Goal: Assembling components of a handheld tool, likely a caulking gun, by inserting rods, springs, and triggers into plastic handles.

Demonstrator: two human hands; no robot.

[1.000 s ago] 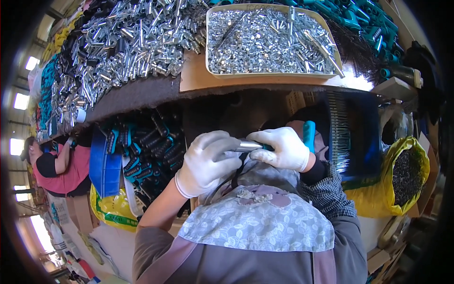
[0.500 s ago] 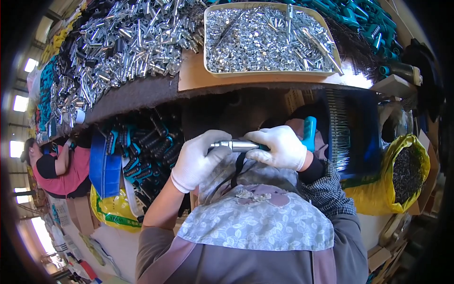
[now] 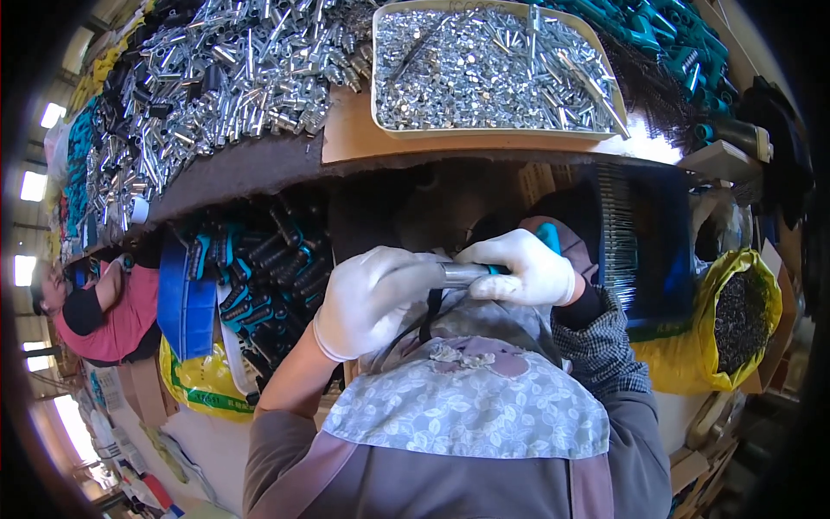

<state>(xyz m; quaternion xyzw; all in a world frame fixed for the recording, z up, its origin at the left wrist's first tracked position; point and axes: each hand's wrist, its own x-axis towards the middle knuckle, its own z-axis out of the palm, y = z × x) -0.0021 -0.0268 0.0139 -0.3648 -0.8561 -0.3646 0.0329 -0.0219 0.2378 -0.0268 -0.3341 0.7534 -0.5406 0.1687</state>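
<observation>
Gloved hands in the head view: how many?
2. The left hand grips the near end of the silver tube; the right hand grips its teal-handled far end. A co-worker sits at far left, hands not visible.

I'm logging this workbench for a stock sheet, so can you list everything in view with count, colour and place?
tray: one, beige, top centre on the bench, full of small silver parts
tube pile: many, silver, loose on the bench at upper left
teal handles: many, heaped at upper right
blue bin: one, under the bench at left, beside dark and teal handles
yellow bag: one, at right, holding dark small parts
co-worker: one, pink top, far left
metal tube: one, silver, between both hands, with a teal end at the right hand
left hand: white glove, grips the tube
right hand: white glove, grips the tube
</observation>
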